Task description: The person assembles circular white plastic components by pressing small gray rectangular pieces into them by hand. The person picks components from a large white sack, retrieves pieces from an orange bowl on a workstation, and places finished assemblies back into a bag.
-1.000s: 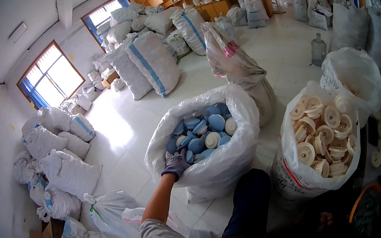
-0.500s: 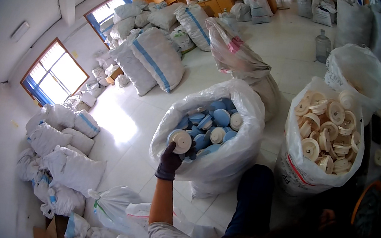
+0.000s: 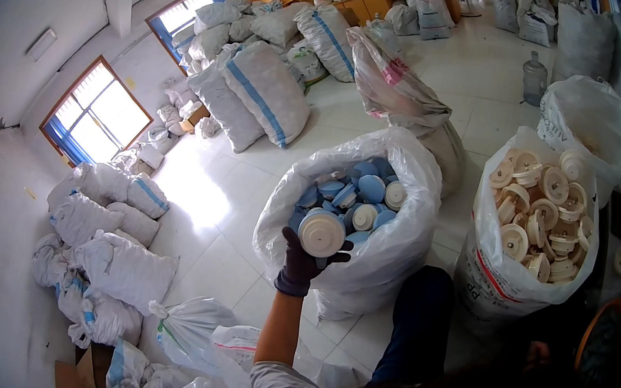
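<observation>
The left hand (image 3: pixel 302 267) has its grip clasped round the lower rim of a cream disc (image 3: pixel 322 233) above the white bag (image 3: pixel 403 243), probably a light, stiff, smooth piece, best held by its edge

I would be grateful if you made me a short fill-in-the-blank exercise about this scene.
1. The person's left hand wears a dark ____ and holds a pale round part.
2. Most visible pieces in the open bag nearest that hand are coloured ____.
3. In the picture, a second bag, filled with cream wheel-shaped parts, stands to the ____ of that open bag.

Missing words: glove; blue; right.
</observation>
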`<action>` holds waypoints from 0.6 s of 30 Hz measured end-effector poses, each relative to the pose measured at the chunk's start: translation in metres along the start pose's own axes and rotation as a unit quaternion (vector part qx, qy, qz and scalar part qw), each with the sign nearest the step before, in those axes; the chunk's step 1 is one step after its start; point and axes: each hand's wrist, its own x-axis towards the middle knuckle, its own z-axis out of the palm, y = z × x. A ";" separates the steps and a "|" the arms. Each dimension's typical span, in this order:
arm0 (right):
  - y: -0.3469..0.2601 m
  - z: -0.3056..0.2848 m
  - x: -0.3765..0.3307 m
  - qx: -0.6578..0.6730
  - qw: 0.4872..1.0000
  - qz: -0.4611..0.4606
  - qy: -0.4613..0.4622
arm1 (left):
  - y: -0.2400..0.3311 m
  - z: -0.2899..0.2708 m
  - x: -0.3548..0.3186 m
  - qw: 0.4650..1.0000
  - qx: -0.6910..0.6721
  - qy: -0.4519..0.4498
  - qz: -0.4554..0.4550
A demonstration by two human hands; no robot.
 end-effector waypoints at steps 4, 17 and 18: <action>-0.002 0.000 0.000 0.007 1.000 0.013 0.013 | -0.005 0.004 0.001 1.000 -0.004 0.012 -0.014; -0.027 -0.007 -0.007 -0.091 0.994 0.039 0.048 | 0.001 0.044 0.029 0.991 -0.002 0.128 -0.025; -0.028 -0.012 0.000 -0.085 0.995 -0.032 0.039 | -0.002 0.045 0.033 0.990 0.011 0.142 -0.016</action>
